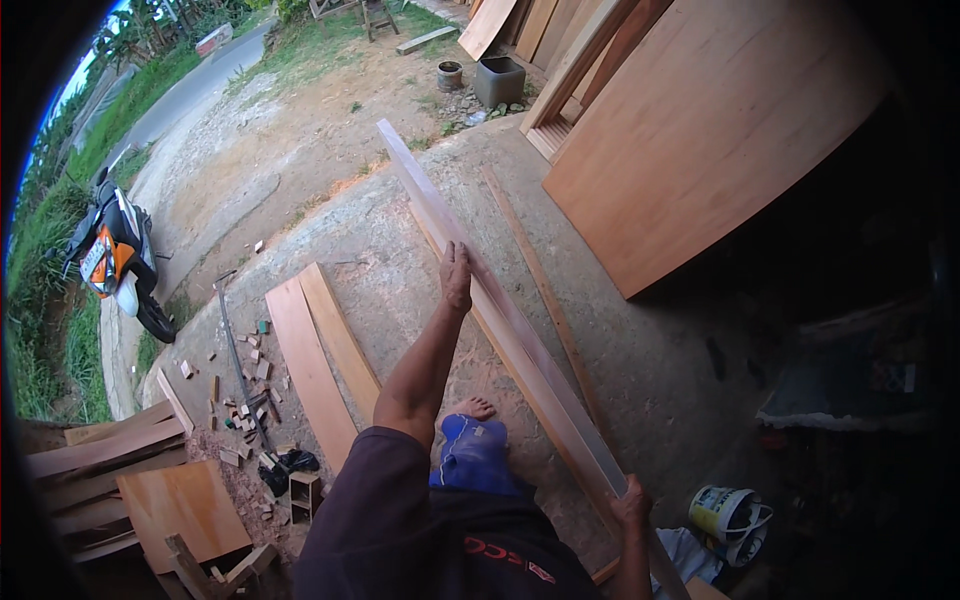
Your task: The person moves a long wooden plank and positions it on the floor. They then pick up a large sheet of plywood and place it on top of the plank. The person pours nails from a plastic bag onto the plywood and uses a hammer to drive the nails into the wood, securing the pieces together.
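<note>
Above concrete floor [590, 240], long narrow wooden plank [522, 352], pale pinkish-grey face

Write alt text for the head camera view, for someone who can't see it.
A person's right hand grips a long wooden board close to the body while the left hand touches it farther out. Two planks and scattered wood offcuts lie on the floor to the left; a motorbike stands beyond.

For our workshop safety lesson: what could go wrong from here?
Handled by the bare left hand and bare right hand, the long, straight, pale wooden board could slip and strike the bare foot. Splinters may enter those ungloved hands. Small, pale, scattered wooden blocks could trip someone.
</note>
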{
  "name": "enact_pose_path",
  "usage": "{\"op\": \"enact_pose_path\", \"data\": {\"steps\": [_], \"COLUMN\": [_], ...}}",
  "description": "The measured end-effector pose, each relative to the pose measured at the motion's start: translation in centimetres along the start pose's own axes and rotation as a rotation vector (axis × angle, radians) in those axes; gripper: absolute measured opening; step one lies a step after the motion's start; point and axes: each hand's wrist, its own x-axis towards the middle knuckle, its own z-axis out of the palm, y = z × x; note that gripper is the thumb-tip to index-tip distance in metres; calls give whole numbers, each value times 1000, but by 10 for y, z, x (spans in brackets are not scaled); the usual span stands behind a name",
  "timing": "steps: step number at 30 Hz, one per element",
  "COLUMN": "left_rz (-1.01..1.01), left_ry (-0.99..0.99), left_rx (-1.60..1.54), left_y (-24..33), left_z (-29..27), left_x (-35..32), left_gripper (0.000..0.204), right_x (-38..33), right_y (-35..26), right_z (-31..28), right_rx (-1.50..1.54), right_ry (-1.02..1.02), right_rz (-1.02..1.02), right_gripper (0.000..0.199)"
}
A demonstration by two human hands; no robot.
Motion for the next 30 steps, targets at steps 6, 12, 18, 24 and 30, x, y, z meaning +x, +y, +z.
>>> {"op": "enact_pose_path", "data": {"steps": [6,12,18,24,30], "left_rz": [-125,-91,-31,292,781], "left_ry": [3,-36,-34,166,-1184], "left_rx": [186,213,209,563,1568], "left_y": [6,-1,-4,18,94], "left_z": [-17,-17,-25,-55,56], "left_x": [18,14,9,26,-72], "left_gripper": [45,40,38,53,101], "right_x": [8,1,-6,-1,-16], "right_y": [6,0,3,-24,9], "right_z": [2,-5,3,14,16], "right_rx": [-24,-43,-44,-13,-54], "right_ry": [10,-7,-6,-46,-37], "right_rz": [-17,4,5,-10,119], "right_gripper": [48,43,42,43,41]}}
